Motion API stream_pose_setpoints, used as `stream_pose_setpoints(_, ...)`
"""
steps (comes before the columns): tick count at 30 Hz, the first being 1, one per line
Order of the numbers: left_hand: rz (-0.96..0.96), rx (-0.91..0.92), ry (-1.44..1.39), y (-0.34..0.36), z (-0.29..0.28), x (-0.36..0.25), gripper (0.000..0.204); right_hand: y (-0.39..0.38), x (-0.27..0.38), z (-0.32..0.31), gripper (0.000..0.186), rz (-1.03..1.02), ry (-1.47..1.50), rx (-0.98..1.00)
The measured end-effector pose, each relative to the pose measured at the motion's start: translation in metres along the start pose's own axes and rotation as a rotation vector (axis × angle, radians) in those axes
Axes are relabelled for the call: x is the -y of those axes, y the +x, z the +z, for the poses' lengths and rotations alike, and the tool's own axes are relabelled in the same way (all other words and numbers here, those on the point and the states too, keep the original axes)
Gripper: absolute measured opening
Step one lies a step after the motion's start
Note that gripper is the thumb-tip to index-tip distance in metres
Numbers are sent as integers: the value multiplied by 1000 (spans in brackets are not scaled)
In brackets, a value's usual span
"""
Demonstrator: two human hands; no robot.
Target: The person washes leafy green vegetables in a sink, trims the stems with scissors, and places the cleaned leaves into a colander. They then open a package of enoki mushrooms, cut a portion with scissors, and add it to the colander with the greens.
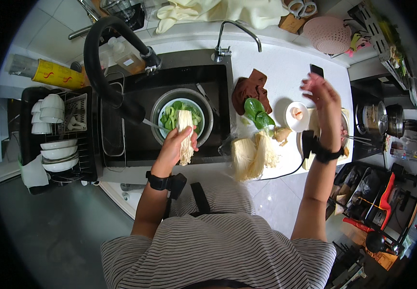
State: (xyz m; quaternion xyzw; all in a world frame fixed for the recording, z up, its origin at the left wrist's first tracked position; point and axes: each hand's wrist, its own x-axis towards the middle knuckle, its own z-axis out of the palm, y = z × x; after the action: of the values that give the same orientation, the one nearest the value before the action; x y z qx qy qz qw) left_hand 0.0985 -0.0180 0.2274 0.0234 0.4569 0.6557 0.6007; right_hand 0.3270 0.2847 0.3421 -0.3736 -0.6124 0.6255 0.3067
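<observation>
My left hand (174,147) is closed around a pale bunch of enoki mushrooms (185,120), held above a bowl of green leafy vegetables (172,115). That bowl sits inside a larger metal basin (156,107) in the dark sink (136,86). Raised over the right side of the counter, my right hand (325,94) has its fingers loosely bent and apart, with nothing visible in them. A black phone-like slab (317,71) lies just beyond it. On the counter between my hands are more enoki mushrooms (266,149), a plastic-looking pack (243,156) and dark green leaves (256,114).
A black faucet (93,62) arches over the sink's left side. A dish rack with white bowls (52,108) stands left. A brown cloth (251,94), a small white bowl (301,108) and a ginger-like piece (281,135) lie on the counter. Pots (370,118) are at far right.
</observation>
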Motion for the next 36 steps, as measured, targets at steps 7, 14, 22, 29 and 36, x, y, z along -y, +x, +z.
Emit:
stream_pose_setpoints(7,33,-52,53,4,-1,-2,27,190,-5,-47,14,106,716,-245)
stream_pose_setpoints(14,92,-162,95,0,-11,-4,29,308,-11,-12,13,107,715,-402)
stream_pose_setpoints(22,47,-215,10,9,-18,3,30,349,-22,-33,20,282,1312,-290)
stream_pose_setpoints(29,7,-170,66,19,-4,2,31,304,28,-60,32,675,1828,-21)
stream_pose_setpoints(36,32,-58,202,10,8,-4,34,92,19,5,46,149,1132,199)
